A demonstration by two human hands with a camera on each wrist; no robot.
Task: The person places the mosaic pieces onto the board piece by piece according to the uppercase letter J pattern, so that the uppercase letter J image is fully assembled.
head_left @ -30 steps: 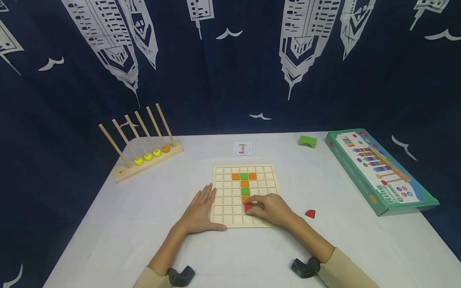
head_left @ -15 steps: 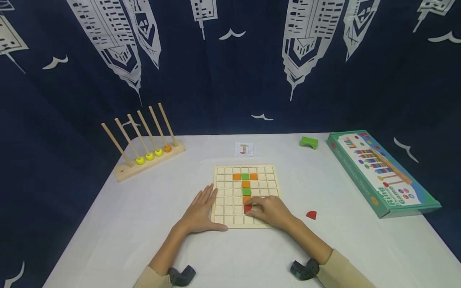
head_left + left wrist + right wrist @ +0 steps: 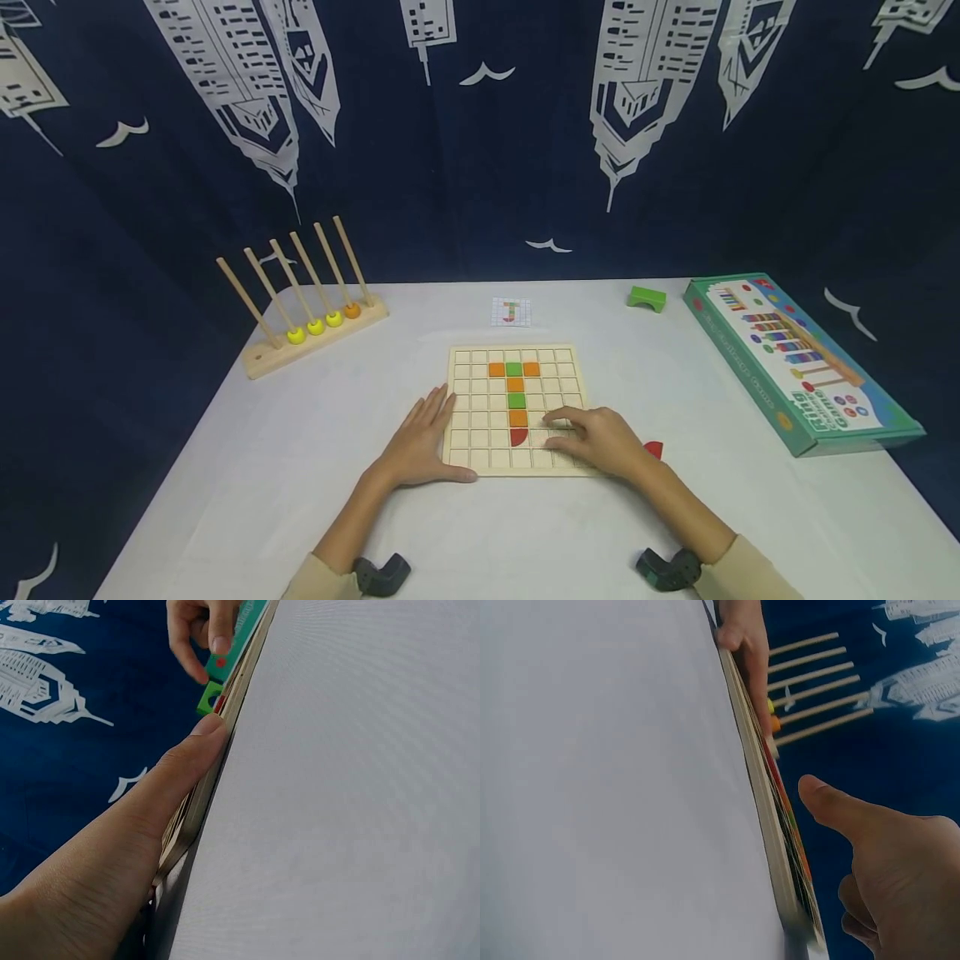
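Observation:
A pale wooden grid board (image 3: 472, 458) lies on the white table. My left hand (image 3: 420, 437) rests along its left edge, fingers straight and thumb at the near corner. Orange and green square tiles (image 3: 517, 401) form a T on the grid. At the foot of its stem sits a red quarter-round tile (image 3: 518, 437). Over the board's right side is my right hand (image 3: 596, 437), thumb and index finger parted with nothing between them. A second red piece (image 3: 654, 450) lies on the table to the right, partly hidden by the right forearm.
A small card (image 3: 512, 312) with a coloured pattern lies behind the board. At the back left stands a wooden peg rack (image 3: 270, 358) with yellow and orange beads. A green arch block (image 3: 647, 298) and a green game box (image 3: 806, 367) are at the right.
My right hand has released the red quarter-round tile on the grid and moved right, uncovering it. The left hand stays at the board's edge.

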